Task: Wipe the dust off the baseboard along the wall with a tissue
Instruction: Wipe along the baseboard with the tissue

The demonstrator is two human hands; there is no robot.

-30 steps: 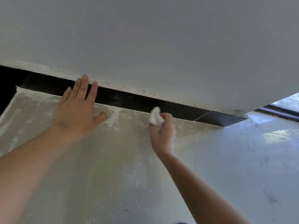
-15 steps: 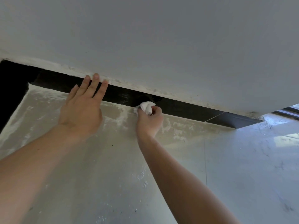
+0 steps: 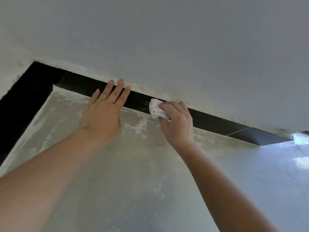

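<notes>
A black baseboard [image 3: 217,122] runs along the foot of a grey-white wall [image 3: 167,39] and turns a corner at the left. My right hand [image 3: 177,124] grips a crumpled white tissue [image 3: 156,109] and presses it against the baseboard's face. My left hand [image 3: 103,113] lies flat on the floor just left of it, fingers straight, their tips reaching over the baseboard to the wall's lower edge.
The pale floor [image 3: 133,181] is smeared with white dust near the baseboard. A second stretch of black baseboard [image 3: 21,106] runs down the left side. Bright light falls on the floor at the far right [image 3: 299,148], where the wall ends.
The view has shifted, showing the left corner. My right hand turned the tissue flat against the baseboard's face. My left hand's fingertips now reach the wall's lower edge.
</notes>
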